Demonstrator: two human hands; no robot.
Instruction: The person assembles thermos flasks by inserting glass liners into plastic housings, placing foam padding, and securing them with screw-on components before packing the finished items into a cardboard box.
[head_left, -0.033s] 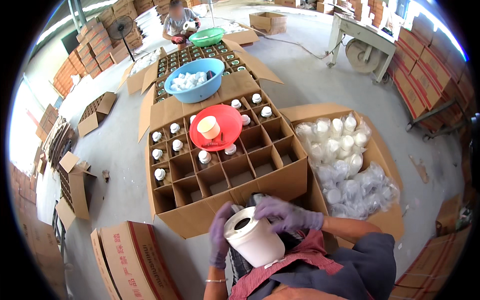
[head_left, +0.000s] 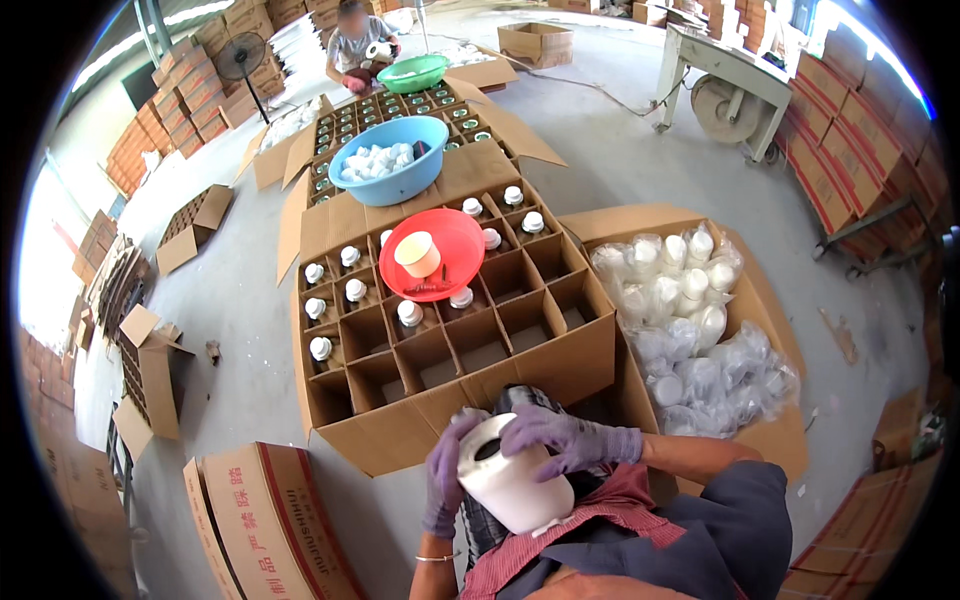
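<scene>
A white roll-like cylinder [head_left: 515, 490] with a dark round hole in its top rests in my lap, tilted. My left hand [head_left: 447, 475], in a purple-grey glove, grips its left side near the rim. From the right, my gloved right hand [head_left: 570, 440] lies over the top and side, its fingers bent against the surface. Just ahead is a divided carton [head_left: 460, 390] holding several white-capped bottles [head_left: 355, 290], with bare compartments along its near side. A red plate [head_left: 450, 240] with a cream cup [head_left: 417, 255] on it sits on the dividers.
At right, an open carton [head_left: 770, 310] holds plastic-wrapped white bottles [head_left: 690, 285]. A blue basin [head_left: 405, 185] of white caps stands farther off, then a green basin [head_left: 415, 75] beside another person [head_left: 360, 45]. A closed carton [head_left: 270, 520] lies left of me.
The white cylinder has shifted slightly right. My right hand has come down closer over its top, and my left hand has moved a little with it.
</scene>
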